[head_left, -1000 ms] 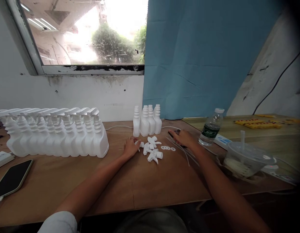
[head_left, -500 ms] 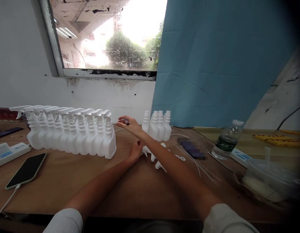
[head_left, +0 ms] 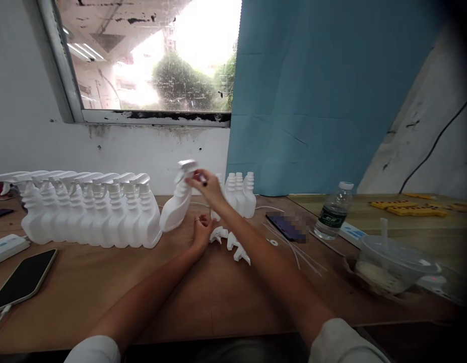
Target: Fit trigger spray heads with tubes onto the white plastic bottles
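A white spray bottle with its trigger head on leans beside the right end of a long row of white spray bottles. At its neck, my right hand has its fingers closed round the bottle, with a small dark thing also at the fingers. My left hand rests low near the table with curled fingers; whether it holds anything is hidden. Loose white trigger heads lie just right of it. Behind my right forearm stand several headless white bottles.
On the brown table are a phone at left, a dark phone, thin white tubes, a water bottle and a lidded plastic bowl at right. Power strips lie nearby.
A spray bottle with a trigger head now stands tilted in my right hand, which was raised with no bottle before. The view has turned right. My left hand stays low by the trigger heads.
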A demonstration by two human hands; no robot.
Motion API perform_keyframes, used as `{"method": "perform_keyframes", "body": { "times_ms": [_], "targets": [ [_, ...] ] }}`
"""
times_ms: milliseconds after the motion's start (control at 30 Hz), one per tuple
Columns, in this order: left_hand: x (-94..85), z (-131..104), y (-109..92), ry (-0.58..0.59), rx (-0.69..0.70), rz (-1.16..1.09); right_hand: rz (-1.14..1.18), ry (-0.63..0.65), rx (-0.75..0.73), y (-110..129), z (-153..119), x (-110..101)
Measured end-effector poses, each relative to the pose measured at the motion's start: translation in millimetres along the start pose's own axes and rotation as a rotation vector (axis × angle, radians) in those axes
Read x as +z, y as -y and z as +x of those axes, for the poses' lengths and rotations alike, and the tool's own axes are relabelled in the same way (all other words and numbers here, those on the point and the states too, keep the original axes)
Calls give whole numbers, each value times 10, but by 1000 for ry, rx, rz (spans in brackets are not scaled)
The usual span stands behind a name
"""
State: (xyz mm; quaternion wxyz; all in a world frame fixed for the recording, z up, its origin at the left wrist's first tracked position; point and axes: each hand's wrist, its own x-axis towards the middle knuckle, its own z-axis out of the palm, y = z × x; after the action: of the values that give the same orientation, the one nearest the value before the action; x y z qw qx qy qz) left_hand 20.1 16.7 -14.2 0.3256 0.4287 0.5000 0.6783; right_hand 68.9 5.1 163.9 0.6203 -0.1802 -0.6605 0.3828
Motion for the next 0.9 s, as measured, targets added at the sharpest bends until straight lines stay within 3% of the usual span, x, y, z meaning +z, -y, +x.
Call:
{"method": "perform_keyframes", "body": {
  "times_ms": [100,200,300,433,600,700,800,900],
  "targets": [
    [-15,-37,-90,-59,82,-2,64,-204,-1,133,27,-569],
    [-27,-108,-208,-34,185,-35,111,-352,43,142,-38,-1090],
    [-55,-185,-322,40,268,-58,136,-392,119,60,-191,-1383],
    [-135,-206,-418,94,278,-68,153,-371,172,-12,-308,-1431],
    [-189,-107,-493,211,158,-152,184,-355,123,118,-265,-1358],
    [-202,-45,-543,293,21,-228,185,-182,146,244,-299,-1393],
    [-275,26,-576,447,-162,-238,149,11,190,331,-381,-1464],
    [-392,105,-555,614,-363,-160,114,-13,193,367,-460,-1502]
  ]
}}
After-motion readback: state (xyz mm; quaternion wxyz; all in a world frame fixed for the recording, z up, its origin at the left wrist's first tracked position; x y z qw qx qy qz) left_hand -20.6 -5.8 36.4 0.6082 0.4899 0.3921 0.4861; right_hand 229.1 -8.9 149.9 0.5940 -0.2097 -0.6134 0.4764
